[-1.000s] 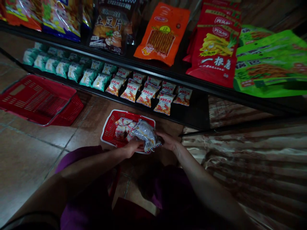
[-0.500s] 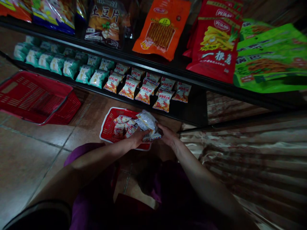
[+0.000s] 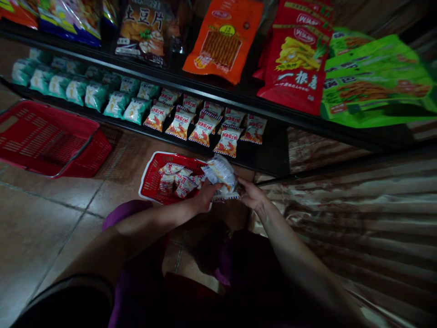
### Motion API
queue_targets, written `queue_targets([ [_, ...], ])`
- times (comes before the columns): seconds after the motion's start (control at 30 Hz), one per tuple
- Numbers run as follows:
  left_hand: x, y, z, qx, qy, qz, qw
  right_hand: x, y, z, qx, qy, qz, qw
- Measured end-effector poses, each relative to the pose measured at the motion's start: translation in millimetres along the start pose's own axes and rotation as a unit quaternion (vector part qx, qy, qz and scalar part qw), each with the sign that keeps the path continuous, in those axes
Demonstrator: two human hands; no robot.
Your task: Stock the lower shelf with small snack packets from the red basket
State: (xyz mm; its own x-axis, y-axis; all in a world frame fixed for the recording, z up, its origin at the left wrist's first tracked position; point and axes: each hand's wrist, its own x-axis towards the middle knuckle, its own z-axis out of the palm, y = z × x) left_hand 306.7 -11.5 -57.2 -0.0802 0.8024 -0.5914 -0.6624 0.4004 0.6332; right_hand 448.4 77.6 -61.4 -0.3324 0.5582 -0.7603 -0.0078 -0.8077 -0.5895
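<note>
Between my two hands is a small white snack bag (image 3: 221, 172), held above the right end of a small red basket (image 3: 150, 186) with a white rim. My left hand (image 3: 206, 196) grips its left side, the thumb laid across the front. At its right edge my right hand (image 3: 251, 193) closes its fingers on the bag; some fingertips are hidden behind it. Whether a second bag lies under the first I cannot tell. Several white-and-red snack bags (image 3: 186, 186) lie in the basket. Matching shrimp snack bags (image 3: 202, 132) stand in rows on the low shelf just beyond.
Green-and-white snack bags (image 3: 97, 95) fill the left of the low black shelf (image 3: 273, 157). Above, the upper shelf's edge (image 3: 205, 93) carries large orange, red and green bags. A larger red basket (image 3: 41, 141) sits on the tiled floor at left. Patterned curtain-like cloth (image 3: 341, 218) hangs at right.
Both hands and the snack bag have shifted slightly right, away from the basket's middle. The shelves sit a little further left in view. My grip on the bag continues.
</note>
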Motion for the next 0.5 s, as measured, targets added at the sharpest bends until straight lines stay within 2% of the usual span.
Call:
queue_targets([
  [0.1, 4, 13, -11.0, -0.003, 0.041, -0.005, 0.999, 7, 4, 15, 0.023, 0.006, 0.004, 1.000],
  [0.23, 8, 25, -42.4, 0.018, 0.097, -0.054, 0.994, 17, 12, 33, 0.032, -0.016, 0.019, 0.999],
  [0.37, 7, 29, -74.1, 0.049, 0.149, -0.087, 0.984, 25, 20, 36, 0.012, -0.011, 0.025, 1.000],
  [0.5, 7, 26, -87.3, 0.068, 0.167, -0.112, 0.977, 30, 24, 38, 0.007, 0.010, 0.028, 1.000],
])
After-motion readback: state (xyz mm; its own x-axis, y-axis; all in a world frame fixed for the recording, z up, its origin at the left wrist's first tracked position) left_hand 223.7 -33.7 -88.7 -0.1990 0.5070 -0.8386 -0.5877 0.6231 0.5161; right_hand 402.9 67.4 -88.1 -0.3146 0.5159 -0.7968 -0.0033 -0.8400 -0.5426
